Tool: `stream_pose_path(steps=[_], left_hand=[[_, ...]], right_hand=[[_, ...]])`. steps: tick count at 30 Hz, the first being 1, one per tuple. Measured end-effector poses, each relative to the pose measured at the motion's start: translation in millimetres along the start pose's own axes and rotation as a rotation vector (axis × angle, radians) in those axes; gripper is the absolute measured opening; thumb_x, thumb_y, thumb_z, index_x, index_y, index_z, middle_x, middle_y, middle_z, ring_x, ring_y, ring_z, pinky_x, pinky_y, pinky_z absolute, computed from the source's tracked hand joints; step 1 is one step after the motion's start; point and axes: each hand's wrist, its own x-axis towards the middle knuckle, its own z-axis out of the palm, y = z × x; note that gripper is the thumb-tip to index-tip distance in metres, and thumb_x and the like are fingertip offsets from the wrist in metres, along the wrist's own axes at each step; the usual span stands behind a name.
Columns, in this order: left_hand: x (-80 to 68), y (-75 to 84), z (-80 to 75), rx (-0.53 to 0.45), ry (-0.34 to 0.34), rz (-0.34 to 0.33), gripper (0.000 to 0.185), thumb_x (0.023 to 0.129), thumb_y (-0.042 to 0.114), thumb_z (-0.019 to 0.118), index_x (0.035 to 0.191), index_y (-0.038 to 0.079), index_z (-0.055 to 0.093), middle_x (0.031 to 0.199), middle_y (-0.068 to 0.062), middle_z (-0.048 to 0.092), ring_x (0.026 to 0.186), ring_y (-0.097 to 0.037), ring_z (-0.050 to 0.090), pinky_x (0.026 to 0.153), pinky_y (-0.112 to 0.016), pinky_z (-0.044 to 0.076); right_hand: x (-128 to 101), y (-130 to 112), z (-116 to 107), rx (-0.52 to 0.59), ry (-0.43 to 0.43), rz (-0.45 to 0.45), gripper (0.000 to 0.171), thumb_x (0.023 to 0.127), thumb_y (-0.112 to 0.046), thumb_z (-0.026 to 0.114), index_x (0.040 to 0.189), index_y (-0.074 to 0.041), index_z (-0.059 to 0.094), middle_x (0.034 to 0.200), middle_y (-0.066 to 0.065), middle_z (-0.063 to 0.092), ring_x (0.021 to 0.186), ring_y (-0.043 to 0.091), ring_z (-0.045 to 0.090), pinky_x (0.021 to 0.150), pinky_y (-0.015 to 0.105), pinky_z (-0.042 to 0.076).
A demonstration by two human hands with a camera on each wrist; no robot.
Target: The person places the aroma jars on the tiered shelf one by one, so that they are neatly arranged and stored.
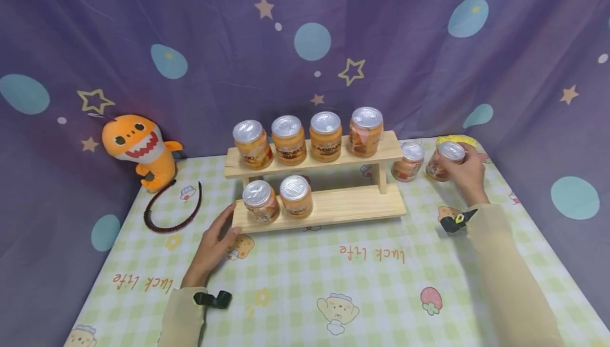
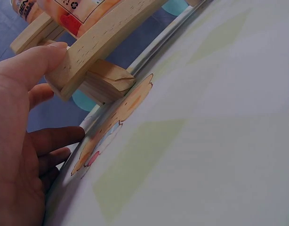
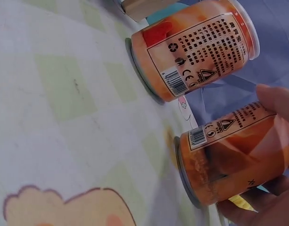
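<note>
Right hand (image 1: 464,173): fingers curled around the far-right jar (image 1: 444,160), which stands on the tablecloth (image 1: 362,283) at the table's right rear. In the right wrist view the thumb (image 3: 278,101) lies across the jar's label and the other fingers wrap its underside; the jar's lid is cut off by the frame edge there. Whether the jar's base is in contact with the cloth cannot be determined.

A second jar (image 1: 407,162) stands just beside it on the cloth, between the held jar and the wooden rack (image 1: 333,206), not touching the hand.

Left hand (image 1: 213,248): fingers straight and loosely spread, palm low over the cloth. In the left wrist view the thumb tip (image 2: 50,52) presses against the left end of the rack's lower shelf; the remaining fingers are partly hidden below the palm.

Rack contents: two jars (image 1: 276,198) on the lower shelf, toward its left end; four jars (image 1: 307,136) in a row on the upper shelf. Label print is too small to read in the head view.

Beyond the left hand, a dark headband (image 1: 173,214) lies on the cloth and an orange shark plush (image 1: 138,148) leans at the backdrop. A yellow object (image 1: 456,139) behind the held jar is largely hidden.
</note>
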Motion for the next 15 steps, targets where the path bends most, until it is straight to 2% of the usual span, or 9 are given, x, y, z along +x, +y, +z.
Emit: stream_pose_path(steps=[3, 5, 8, 10, 15], left_hand=[[0.0, 0.5, -0.7, 0.002, 0.002, 0.005, 0.066, 0.099, 0.031, 0.064, 0.157, 0.025, 0.034, 0.165, -0.011, 0.032, 0.154, -0.037, 0.024, 0.126, -0.060, 0.017], [-0.1, 0.7, -0.9, 0.002, 0.003, 0.003, 0.066, 0.099, 0.030, 0.064, 0.157, 0.025, 0.034, 0.165, -0.011, 0.032, 0.154, -0.037, 0.025, 0.126, -0.060, 0.017], [0.2, 0.7, -0.9, 0.005, 0.002, 0.001, 0.066, 0.099, 0.030, 0.064, 0.157, 0.025, 0.034, 0.165, -0.011, 0.032, 0.154, -0.038, 0.025, 0.126, -0.060, 0.017], [0.1, 0.4, -0.5, 0.007, 0.001, -0.001, 0.066, 0.099, 0.030, 0.064, 0.157, 0.025, 0.034, 0.165, -0.011, 0.032, 0.154, -0.038, 0.025, 0.126, -0.060, 0.017], [0.2, -0.3, 0.1, 0.003, 0.001, -0.001, 0.065, 0.099, 0.032, 0.063, 0.157, 0.026, 0.035, 0.165, -0.011, 0.032, 0.155, -0.038, 0.024, 0.126, -0.061, 0.016]], right_hand=[[2.0, 2.7, 2.1, 0.040, 0.020, -0.019, 0.075, 0.084, -0.041, 0.078, 0.145, -0.009, 0.050, 0.127, 0.008, 0.063, 0.097, -0.003, 0.054, 0.078, 0.008, 0.042], [2.9, 4.6, 2.6, 0.062, 0.030, -0.030, 0.072, 0.082, -0.039, 0.080, 0.142, -0.009, 0.053, 0.114, -0.003, 0.064, 0.090, -0.006, 0.053, 0.074, 0.007, 0.043], [2.8, 6.0, 2.3, 0.089, 0.046, -0.040, 0.068, 0.081, -0.038, 0.083, 0.138, -0.010, 0.057, 0.101, -0.016, 0.059, 0.086, -0.007, 0.053, 0.071, 0.005, 0.044], [2.3, 6.4, 1.8, 0.105, 0.046, -0.038, 0.068, 0.080, -0.037, 0.084, 0.137, -0.010, 0.058, 0.099, -0.019, 0.058, 0.087, -0.007, 0.054, 0.071, 0.005, 0.045], [0.8, 4.9, -1.2, 0.100, 0.040, -0.030, 0.071, 0.079, -0.038, 0.084, 0.139, -0.011, 0.058, 0.104, -0.015, 0.061, 0.088, -0.009, 0.055, 0.073, 0.003, 0.045]])
